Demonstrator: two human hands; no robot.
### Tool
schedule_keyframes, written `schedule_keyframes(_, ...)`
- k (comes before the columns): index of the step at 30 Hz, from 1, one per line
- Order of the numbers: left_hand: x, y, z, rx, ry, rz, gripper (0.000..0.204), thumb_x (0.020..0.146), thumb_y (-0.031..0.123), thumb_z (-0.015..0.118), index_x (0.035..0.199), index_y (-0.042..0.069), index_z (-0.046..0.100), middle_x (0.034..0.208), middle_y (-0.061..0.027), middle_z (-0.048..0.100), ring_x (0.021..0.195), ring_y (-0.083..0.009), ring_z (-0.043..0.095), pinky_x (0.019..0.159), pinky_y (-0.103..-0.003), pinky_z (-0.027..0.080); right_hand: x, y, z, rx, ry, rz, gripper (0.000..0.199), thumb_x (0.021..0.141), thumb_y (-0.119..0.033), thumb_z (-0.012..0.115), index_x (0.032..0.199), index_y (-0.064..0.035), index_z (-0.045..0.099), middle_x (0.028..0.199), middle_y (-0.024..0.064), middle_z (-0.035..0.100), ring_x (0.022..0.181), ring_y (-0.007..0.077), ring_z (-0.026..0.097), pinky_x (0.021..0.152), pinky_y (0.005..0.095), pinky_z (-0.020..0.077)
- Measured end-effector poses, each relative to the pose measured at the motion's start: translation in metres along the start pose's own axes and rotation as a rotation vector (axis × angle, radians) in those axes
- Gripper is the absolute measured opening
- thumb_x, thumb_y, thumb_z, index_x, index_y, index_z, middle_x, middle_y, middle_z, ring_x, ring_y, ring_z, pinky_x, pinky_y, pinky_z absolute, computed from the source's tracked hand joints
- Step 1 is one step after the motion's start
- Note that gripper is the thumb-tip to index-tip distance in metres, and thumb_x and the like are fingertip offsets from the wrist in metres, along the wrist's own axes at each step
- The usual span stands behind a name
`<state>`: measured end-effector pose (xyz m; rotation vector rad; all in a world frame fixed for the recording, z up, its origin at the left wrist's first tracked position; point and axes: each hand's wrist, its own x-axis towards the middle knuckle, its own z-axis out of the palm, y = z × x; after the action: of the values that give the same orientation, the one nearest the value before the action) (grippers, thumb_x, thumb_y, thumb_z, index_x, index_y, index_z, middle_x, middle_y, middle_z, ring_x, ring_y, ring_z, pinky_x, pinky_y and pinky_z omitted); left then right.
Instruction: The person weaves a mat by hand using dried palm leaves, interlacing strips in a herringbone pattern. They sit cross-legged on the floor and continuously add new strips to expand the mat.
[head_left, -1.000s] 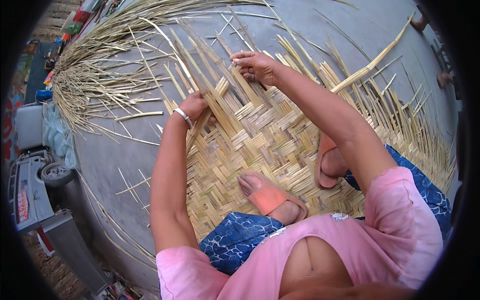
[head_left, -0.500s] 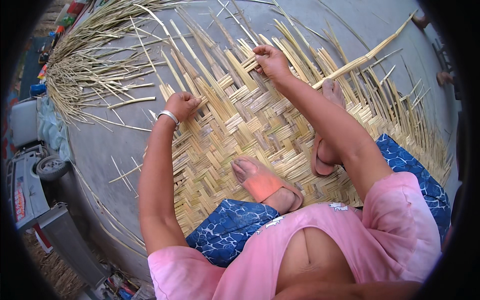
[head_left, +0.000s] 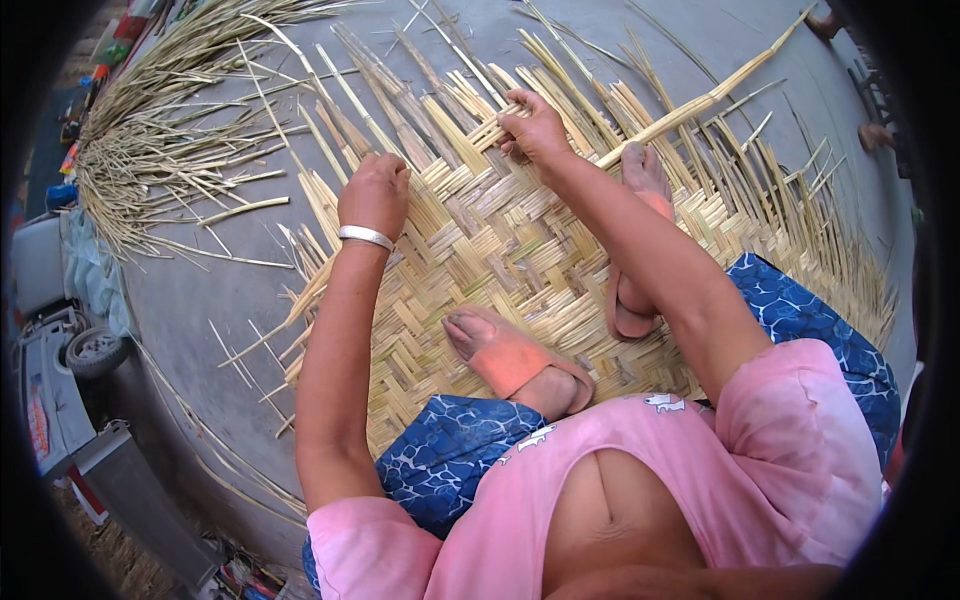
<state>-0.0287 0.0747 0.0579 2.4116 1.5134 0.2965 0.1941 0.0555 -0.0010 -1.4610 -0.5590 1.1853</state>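
Observation:
A half-woven mat of flat bamboo strips (head_left: 500, 250) lies on the grey concrete floor, with loose strip ends fanning out along its far edge. My left hand (head_left: 374, 193), with a silver bangle at the wrist, is closed over upright strip ends at the mat's left far edge. At the far middle my right hand (head_left: 535, 125) grips a long pale bamboo strip (head_left: 700, 100) that runs off to the upper right. Both my feet, in orange sandals (head_left: 515, 362), rest on the woven part.
A big heap of loose bamboo strips (head_left: 160, 140) lies on the floor at the far left. Stray slivers are scattered left of the mat. A small wheel and grey metal parts (head_left: 70, 350) sit at the left edge. Another person's feet show at the far right rim.
Both hands have shifted along the mat's far edge. The right hand has drawn the long strip further across the upright ends. The view has tilted slightly.

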Motion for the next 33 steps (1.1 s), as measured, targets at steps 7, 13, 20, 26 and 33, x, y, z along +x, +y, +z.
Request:
schedule_keyframes(7,0.044,0.064,0.047,-0.121,-0.016,0.160,0.032,0.078,0.017,0.063,0.107,0.006,0.059,0.101,-0.0154,0.059,0.089,-0.0327,0.058,0.075,-0.036,0.048,-0.001,-0.012,-0.007,0.177,-0.002,0.043,0.017,0.080,-0.010,0.058,0.096,-0.0042,0.055,0.073,0.0051,0.057,0.054,0.0106,0.054,0.044,0.0218,0.0450)
schedule_keyframes(13,0.082,0.067,0.049,-0.289,-0.404,-0.170,0.031,0.074,0.032,0.070,0.086,0.004,0.068,0.073,-0.0133,0.064,0.065,-0.0239,0.060,0.065,-0.033,0.047,0.006,-0.030,-0.019,0.160,-0.096,0.126,0.011,0.081,-0.018,0.057,0.080,-0.0076,0.058,0.071,0.0013,0.057,0.058,0.0094,0.053,0.047,0.0210,0.0434)
schedule_keyframes(20,0.077,0.079,0.042,-0.153,-0.274,-0.166,0.037,0.070,0.041,0.072,0.079,0.006,0.068,0.068,-0.0116,0.063,0.062,-0.0224,0.059,0.063,-0.033,0.047,0.043,-0.039,-0.024,-0.246,-0.179,-0.186,0.020,0.081,-0.024,0.057,0.087,-0.0044,0.060,0.083,0.0059,0.062,0.071,0.0144,0.058,0.063,0.0268,0.0475)
schedule_keyframes(26,0.069,0.090,0.039,-0.139,-0.156,-0.235,0.034,0.069,0.040,0.072,0.074,0.007,0.066,0.070,-0.0121,0.064,0.065,-0.0249,0.061,0.064,-0.035,0.047,0.089,-0.045,-0.011,-0.640,-0.172,-0.263,0.047,0.077,-0.037,0.060,0.100,0.0033,0.059,0.092,0.0157,0.061,0.083,0.0222,0.057,0.072,0.0347,0.0462)
schedule_keyframes(33,0.073,0.085,0.046,-0.120,-0.041,-0.351,0.028,0.071,0.037,0.066,0.074,0.009,0.067,0.073,-0.0129,0.065,0.071,-0.0287,0.062,0.067,-0.037,0.047,0.079,-0.048,0.003,-0.286,-0.479,0.216,0.037,0.079,-0.042,0.062,0.090,-0.0068,0.058,0.074,0.0050,0.055,0.064,0.0136,0.052,0.056,0.0304,0.0451)
